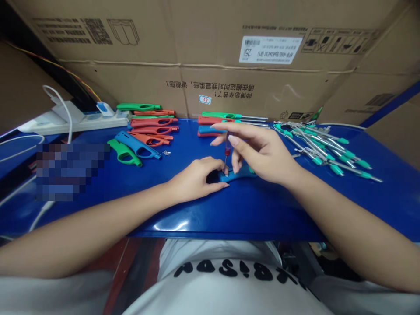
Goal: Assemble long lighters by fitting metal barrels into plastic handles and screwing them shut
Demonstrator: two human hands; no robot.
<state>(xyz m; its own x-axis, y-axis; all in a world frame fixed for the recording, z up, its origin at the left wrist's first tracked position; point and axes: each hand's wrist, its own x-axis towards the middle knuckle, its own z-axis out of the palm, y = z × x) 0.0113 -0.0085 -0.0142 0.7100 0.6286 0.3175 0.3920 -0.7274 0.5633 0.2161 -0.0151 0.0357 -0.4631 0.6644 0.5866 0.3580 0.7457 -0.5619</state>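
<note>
On the blue table in front of me lies a blue lighter handle. My left hand is closed around its left end, with thumb and fingers on either side. A small screwdriver with a red, see-through grip stands almost upright on that end, its tip down at the handle near my left fingertips. My right hand holds the screwdriver by its grip, the index finger stretched over the top. The right part of the handle is partly hidden under my right hand, where a bit of green shows.
Red, green and blue lighter handles lie at the back left, near small screws. Behind my right hand are lighters with metal tubes. Metal tubes with green parts are heaped right. A power strip and cardboard stand behind.
</note>
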